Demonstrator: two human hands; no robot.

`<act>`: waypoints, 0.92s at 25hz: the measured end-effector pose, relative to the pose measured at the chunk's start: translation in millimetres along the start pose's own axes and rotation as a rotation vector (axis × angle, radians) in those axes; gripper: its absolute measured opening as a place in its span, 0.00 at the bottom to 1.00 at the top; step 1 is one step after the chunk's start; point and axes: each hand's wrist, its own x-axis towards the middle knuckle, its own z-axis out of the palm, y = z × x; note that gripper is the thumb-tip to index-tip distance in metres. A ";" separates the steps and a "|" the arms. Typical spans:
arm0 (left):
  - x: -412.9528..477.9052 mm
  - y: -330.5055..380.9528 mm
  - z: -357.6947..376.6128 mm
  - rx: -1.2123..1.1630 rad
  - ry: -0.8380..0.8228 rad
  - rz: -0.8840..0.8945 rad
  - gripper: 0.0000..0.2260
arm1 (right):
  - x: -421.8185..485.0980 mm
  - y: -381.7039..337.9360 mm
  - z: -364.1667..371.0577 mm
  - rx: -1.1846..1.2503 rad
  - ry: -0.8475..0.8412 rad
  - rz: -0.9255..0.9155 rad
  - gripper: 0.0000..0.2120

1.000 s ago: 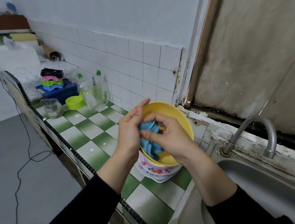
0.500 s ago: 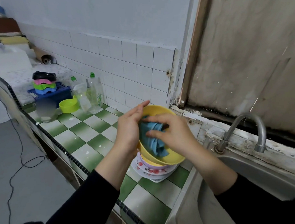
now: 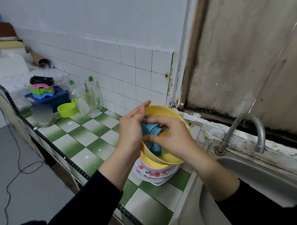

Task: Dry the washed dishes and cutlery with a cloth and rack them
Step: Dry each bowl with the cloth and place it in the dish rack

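At mid-frame you are holding the yellow bowl tilted, just above the stacked bowls on the green-checked counter. Your left hand is bracing its outer wall, fingers straight and together. Your right hand is clamping curled fingers on the blue cloth inside it.

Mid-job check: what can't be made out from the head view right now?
All head view:
- Blurred item on counter: unidentifiable.
- Dish stack: count hidden under yellow bowl.
- Sink: contents hidden by right arm, frame edge.
- Left hand: grip hidden by its own back.
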 end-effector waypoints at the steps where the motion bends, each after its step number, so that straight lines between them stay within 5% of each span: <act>1: 4.8 1.5 -3.4 0.013 0.022 -0.001 0.11 | -1.4 -3.1 -1.3 -0.005 -0.108 -0.007 0.20; 4: 24.2 3.7 -17.0 -0.017 0.044 -0.016 0.13 | 4.2 -6.1 -22.8 -0.261 -0.292 0.034 0.18; 6: 26.7 0.7 -16.4 -0.008 0.024 -0.005 0.13 | 10.5 -4.1 -27.7 -0.400 -0.133 0.055 0.19; 9: 19.8 -6.4 -4.7 -0.022 -0.039 -0.016 0.11 | 13.2 -1.3 -9.7 -0.289 0.099 0.039 0.20; 12: 24.5 -6.8 -10.4 0.015 0.007 -0.023 0.12 | 5.7 -2.0 -4.5 -0.149 -0.143 -0.018 0.20; 14: 33.1 -3.8 -19.3 -0.007 0.038 -0.031 0.12 | 5.9 -1.6 -16.8 -0.347 -0.272 -0.029 0.18; 17: 31.3 -6.3 -14.3 0.005 0.005 -0.035 0.12 | 13.4 4.5 -25.4 -0.567 -0.076 0.043 0.18; 20: 22.2 -11.1 -0.4 0.022 -0.033 -0.009 0.12 | 14.6 7.6 -5.7 -0.281 0.119 0.027 0.19; 23: 29.9 -9.4 -7.5 0.031 0.046 0.013 0.12 | 3.5 2.1 -1.9 -0.124 -0.097 0.012 0.18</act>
